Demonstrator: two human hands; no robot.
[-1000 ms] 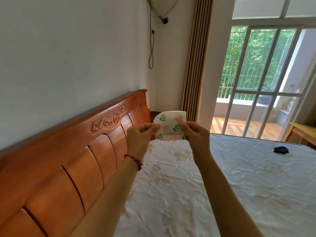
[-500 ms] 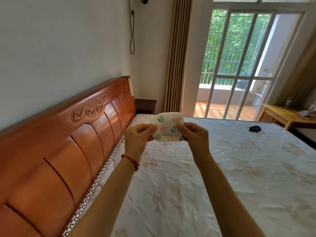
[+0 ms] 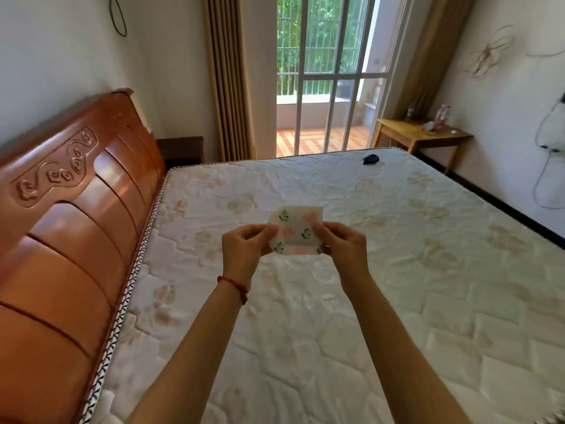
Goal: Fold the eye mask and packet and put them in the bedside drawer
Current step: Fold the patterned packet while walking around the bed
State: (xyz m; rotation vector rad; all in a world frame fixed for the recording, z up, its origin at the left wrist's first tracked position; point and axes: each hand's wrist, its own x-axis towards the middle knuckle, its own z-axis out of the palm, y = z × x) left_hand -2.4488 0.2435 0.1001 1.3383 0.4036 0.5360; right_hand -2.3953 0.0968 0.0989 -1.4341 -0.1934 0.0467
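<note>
Both hands pinch the floral packet [image 3: 295, 234] in the air over the mattress [image 3: 382, 286], the left hand [image 3: 244, 247] nipping its 9 o'clock edge between thumb and curled fingers and the right hand [image 3: 344, 244] nipping its 3 o'clock edge likewise. The packet hangs between them, clear of the bed, with the wooden headboard [image 3: 76, 240] at 9 o'clock. A small dark item [image 3: 371, 159], perhaps the eye mask, lies near the mattress's far edge at 1 o'clock, and a dark bedside cabinet [image 3: 180, 148] stands at 11 o'clock beyond the headboard.
</note>
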